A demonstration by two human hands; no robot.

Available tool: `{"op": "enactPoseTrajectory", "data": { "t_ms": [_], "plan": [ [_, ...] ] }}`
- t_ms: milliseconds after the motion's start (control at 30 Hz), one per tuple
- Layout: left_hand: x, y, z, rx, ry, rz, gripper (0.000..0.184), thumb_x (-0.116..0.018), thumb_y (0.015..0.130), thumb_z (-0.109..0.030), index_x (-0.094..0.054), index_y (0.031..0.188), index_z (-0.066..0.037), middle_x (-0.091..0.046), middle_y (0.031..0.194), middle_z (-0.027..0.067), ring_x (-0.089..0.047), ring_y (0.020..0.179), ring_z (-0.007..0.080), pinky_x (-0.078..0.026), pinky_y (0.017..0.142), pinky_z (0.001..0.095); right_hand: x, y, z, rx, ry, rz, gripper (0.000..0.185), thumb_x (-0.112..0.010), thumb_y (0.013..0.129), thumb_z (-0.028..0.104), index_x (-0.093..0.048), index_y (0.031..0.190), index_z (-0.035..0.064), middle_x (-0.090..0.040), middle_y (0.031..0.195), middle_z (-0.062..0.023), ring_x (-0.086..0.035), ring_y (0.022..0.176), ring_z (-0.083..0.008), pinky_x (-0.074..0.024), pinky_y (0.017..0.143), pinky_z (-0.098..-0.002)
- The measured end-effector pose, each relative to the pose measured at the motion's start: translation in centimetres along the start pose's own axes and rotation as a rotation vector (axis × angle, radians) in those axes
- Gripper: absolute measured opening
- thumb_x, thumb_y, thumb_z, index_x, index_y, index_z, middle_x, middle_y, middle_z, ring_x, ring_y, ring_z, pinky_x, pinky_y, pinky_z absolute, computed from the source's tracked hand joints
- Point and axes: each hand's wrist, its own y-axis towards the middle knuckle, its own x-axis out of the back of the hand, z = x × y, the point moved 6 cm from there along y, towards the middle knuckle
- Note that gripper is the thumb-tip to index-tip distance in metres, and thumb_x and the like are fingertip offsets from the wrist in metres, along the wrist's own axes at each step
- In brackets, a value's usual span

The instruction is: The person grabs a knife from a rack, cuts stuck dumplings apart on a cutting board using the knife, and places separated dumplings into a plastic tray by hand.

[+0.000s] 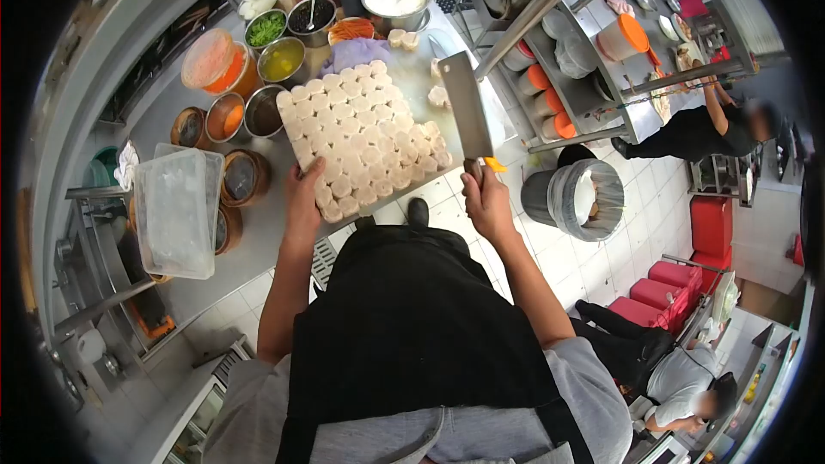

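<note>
Rounds [361,125], centre of frame: pale, matte, closely packed in rows. Left hand [304,196] partly curled at their lower-left edge, grip undetermined; right hand [488,204] closed round cleaver [466,107].

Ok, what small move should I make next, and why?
I'd probably lay the cleaver on the counter: it occupies the right hand, leaving only the left hand at the edge of the packed pale pieces.
</note>
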Motion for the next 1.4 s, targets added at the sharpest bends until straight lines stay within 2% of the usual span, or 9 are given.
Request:
{"op": "enactPoseTrajectory", "data": {
  "t_ms": [167, 233, 300, 467, 567, 633, 733, 833, 1400],
  "plan": [
    [-1.1, -1.0, -1.2, -0.003, -0.061, -0.026, 0.052, -0.077, 0.084, -0.012, -0.052, 0.125, 0.007, -0.064, 0.115, 0.0168, -0.066, 0.101, 0.0256, -0.055, 0.088, 0.0378, 3.1, -4.2, 4.3, 0.131, 0.156, -0.262, 0.021, -0.059, 0.097, 0.017, -0.053, 0.096, -0.0035, -0.059, 0.062, -0.0135, -0.058, 0.053, -0.0266, -0.0473, 0.055, -0.0384],
    [-0.7, -0.4, -1.0, -0.005, -0.044, -0.038, 0.052, -0.077, 0.083, -0.012, -0.052, 0.125, 0.007, -0.064, 0.115, 0.0168, -0.066, 0.101, 0.0254, -0.055, 0.087, 0.0378, 0.7, -4.5, 0.9, 0.19, 0.242, -0.3, 0.019, -0.051, 0.102, 0.016, -0.048, 0.097, -0.0023, -0.054, 0.066, -0.0054, -0.053, 0.055, -0.009, -0.0444, 0.049, -0.0277],
    [-0.6, 0.3, -0.9, -0.009, -0.026, -0.042, 0.053, -0.078, 0.083, -0.012, -0.052, 0.125, 0.007, -0.064, 0.115, 0.0168, -0.066, 0.1, 0.0253, -0.055, 0.087, 0.0377, -3.2, -3.0, -4.0, -0.036, -0.149, -0.024, 0.028, -0.053, 0.102, 0.026, -0.049, 0.103, -0.0017, -0.063, 0.074, -0.0241, -0.062, 0.062, -0.0372, -0.0501, 0.058, -0.0443],
    [-1.5, -0.3, -2.6, -0.071, 0.052, -0.042, 0.054, -0.079, 0.082, -0.013, -0.052, 0.125, 0.007, -0.065, 0.113, 0.0166, -0.067, 0.096, 0.0251, -0.056, 0.084, 0.0373, -5.0, -1.5, -3.7, -0.102, -0.153, 0.143, 0.027, -0.055, 0.1, 0.023, -0.049, 0.108, -0.0023, -0.065, 0.084, -0.0334, -0.063, 0.082, -0.0525, -0.0489, 0.07, -0.0565],
    [-1.1, 0.2, -2.3, -0.094, 0.048, -0.019, 0.054, -0.079, 0.082, -0.013, -0.052, 0.125, 0.007, -0.065, 0.113, 0.0168, -0.068, 0.096, 0.0249, -0.056, 0.084, 0.037, -2.6, -1.5, -1.4, -0.033, -0.045, 0.026, 0.027, -0.055, 0.101, 0.024, -0.048, 0.104, -0.0021, -0.064, 0.081, -0.0333, -0.062, 0.077, -0.0525, -0.0488, 0.067, -0.0548],
    [-0.3, 0.0, -1.8, -0.072, 0.034, -0.044, 0.053, -0.079, 0.082, -0.013, -0.053, 0.124, 0.007, -0.065, 0.113, 0.0166, -0.067, 0.096, 0.0248, -0.056, 0.084, 0.0368, 1.2, -2.1, 3.2, -0.003, 0.152, -0.124, 0.022, -0.054, 0.101, 0.021, -0.048, 0.099, -0.0006, -0.062, 0.066, -0.0207, -0.062, 0.058, -0.0404, -0.049, 0.057, -0.0457],
    [-0.4, 0.2, -1.2, -0.06, 0.02, -0.053, 0.051, -0.079, 0.082, -0.012, -0.054, 0.123, 0.006, -0.065, 0.113, 0.0164, -0.067, 0.096, 0.0243, -0.056, 0.084, 0.0363, 0.1, -2.5, -0.3, 0.088, 0.35, -0.347, 0.024, -0.057, 0.099, 0.019, -0.047, 0.098, -0.0033, -0.061, 0.064, -0.0174, -0.062, 0.057, -0.0351, -0.0497, 0.057, -0.0424],
    [-0.5, 0.0, -2.2, -0.096, 0.037, -0.065, 0.05, -0.079, 0.082, -0.012, -0.055, 0.123, 0.005, -0.065, 0.113, 0.0161, -0.068, 0.095, 0.0235, -0.056, 0.083, 0.0355, -6.5, -1.3, -5.1, -0.054, -0.176, 0.138, 0.031, -0.056, 0.1, 0.026, -0.047, 0.103, -0.0031, -0.065, 0.079, -0.0319, -0.064, 0.075, -0.0504, -0.0508, 0.069, -0.0541],
    [-1.3, -2.6, -4.7, -0.175, 0.136, -0.148, 0.038, -0.08, 0.08, -0.007, -0.061, 0.113, 0.001, -0.069, 0.105, 0.0125, -0.068, 0.089, 0.0184, -0.055, 0.078, 0.0313, -4.7, 3.6, -5.6, 0.031, -0.115, 0.077, 0.029, -0.059, 0.098, 0.026, -0.047, 0.1, -0.0008, -0.065, 0.081, -0.0319, -0.064, 0.077, -0.0506, -0.0503, 0.067, -0.0549]
  ]
}}
